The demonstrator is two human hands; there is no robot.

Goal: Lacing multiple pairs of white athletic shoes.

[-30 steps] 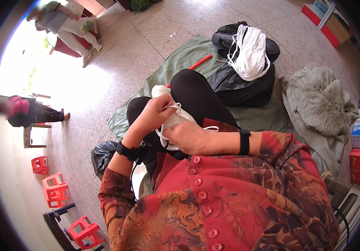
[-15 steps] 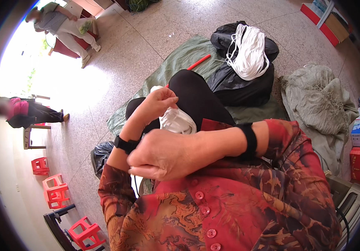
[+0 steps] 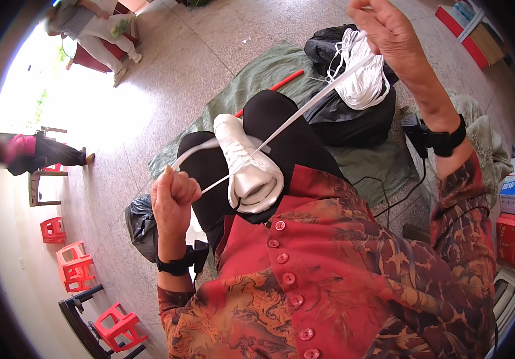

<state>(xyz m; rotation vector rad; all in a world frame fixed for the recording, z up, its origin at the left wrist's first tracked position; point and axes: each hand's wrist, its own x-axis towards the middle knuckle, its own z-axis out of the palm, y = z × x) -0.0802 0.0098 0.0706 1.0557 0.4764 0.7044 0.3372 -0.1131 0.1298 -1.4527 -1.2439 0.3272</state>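
Note:
A white lace-up shoe (image 3: 232,136) rests on my lap between my black-clad knees, its opening toward me. My left hand (image 3: 173,200) is closed in a fist on a white shoelace, low and to the left of the shoe. Up at the right, well away from it, my right hand (image 3: 389,39) grips the lace too. The shoelace (image 3: 305,107) runs as a taut slanting line across the shoe between both hands. A second, slacker strand curves from my left hand to the shoe's left side.
A bundle of white laces (image 3: 362,78) lies on black plastic bags (image 3: 344,125) upon a green sheet (image 3: 251,81). A red stick (image 3: 287,79) lies near my knees. Grey cloth is heaped at right. Red stools (image 3: 75,263) stand at left; two people are farther off.
My hands, crossed before my chest, have swung apart: the right one up and rightward, the left one down and leftward. The lace is now stretched between them, and the shoe shows fully.

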